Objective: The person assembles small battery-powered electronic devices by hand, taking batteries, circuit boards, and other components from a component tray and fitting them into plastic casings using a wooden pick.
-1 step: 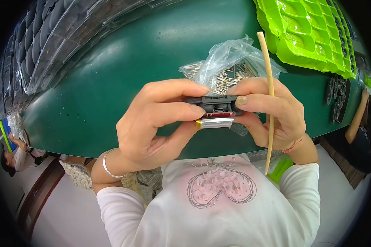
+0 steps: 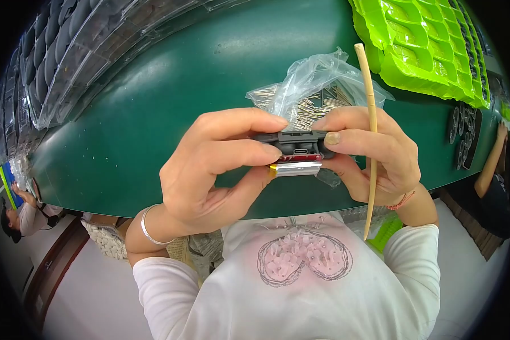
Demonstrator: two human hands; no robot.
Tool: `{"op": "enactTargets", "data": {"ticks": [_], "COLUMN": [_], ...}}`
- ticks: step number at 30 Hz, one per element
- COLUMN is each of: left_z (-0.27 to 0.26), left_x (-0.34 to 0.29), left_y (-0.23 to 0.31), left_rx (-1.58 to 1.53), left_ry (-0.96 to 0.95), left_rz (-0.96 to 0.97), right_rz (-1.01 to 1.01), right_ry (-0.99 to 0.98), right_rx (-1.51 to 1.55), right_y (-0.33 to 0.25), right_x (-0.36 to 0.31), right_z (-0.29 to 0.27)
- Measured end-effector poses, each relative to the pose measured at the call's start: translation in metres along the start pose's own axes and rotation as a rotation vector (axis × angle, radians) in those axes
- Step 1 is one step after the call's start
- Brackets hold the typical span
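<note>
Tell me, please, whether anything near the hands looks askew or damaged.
Nothing looks plainly spilled or damaged. What stands out is the flat silver rectangular pack, exposed outside the black plastic casing, below the thin red circuit board, so the casing looks unclosed.

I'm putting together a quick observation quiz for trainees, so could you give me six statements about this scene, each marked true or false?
1. The right hand grips the black device. True.
2. Only one hand touches that device. False: the left hand holds it too.
3. A pale wooden stick crosses the right hand. True.
4. The spot just beyond the hands is bare. False: a clear plastic bag with thin, metallic-looking pieces lies there.
5. A bright green tray is at the picture's upper right. True.
6. The work surface is white. False: the table is dark green.
</note>
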State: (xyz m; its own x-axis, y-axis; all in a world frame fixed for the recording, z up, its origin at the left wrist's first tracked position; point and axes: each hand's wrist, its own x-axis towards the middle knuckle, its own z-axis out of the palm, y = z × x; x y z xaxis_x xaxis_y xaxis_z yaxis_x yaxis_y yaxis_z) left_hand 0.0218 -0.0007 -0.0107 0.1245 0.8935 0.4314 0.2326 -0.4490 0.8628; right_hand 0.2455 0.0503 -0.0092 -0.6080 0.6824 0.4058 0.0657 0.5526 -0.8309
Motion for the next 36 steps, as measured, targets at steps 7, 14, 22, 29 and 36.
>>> {"op": "enactTargets", "data": {"ticks": [7, 14, 22, 29, 36], "left_z": [-0.005, -0.003, -0.004, -0.002, 0.005], "left_x": [0.003, 0.003, 0.004, 0.003, -0.003], "left_y": [0.007, 0.005, -0.001, -0.002, 0.000], "left_rx": [-0.015, -0.023, 0.216, 0.110, 0.003], "left_ry": [-0.172, -0.163, -0.059, -0.070, -0.046], "left_rz": [-0.047, -0.073, 0.323, 0.130, -0.030], "right_rz": [-0.064, -0.048, -0.002, -0.008, -0.003], "right_ry": [0.030, 0.108, 0.105, 0.076, 0.095], "right_rx": [-0.057, -0.018, 0.135, 0.109, 0.082], "right_y": [0.000, 0.002, 0.002, 0.003, 0.001], "right_x": [-0.002, 0.002, 0.004, 0.003, 0.004], "right_z": [0.003, 0.006, 0.006, 0.005, 0.004]}}
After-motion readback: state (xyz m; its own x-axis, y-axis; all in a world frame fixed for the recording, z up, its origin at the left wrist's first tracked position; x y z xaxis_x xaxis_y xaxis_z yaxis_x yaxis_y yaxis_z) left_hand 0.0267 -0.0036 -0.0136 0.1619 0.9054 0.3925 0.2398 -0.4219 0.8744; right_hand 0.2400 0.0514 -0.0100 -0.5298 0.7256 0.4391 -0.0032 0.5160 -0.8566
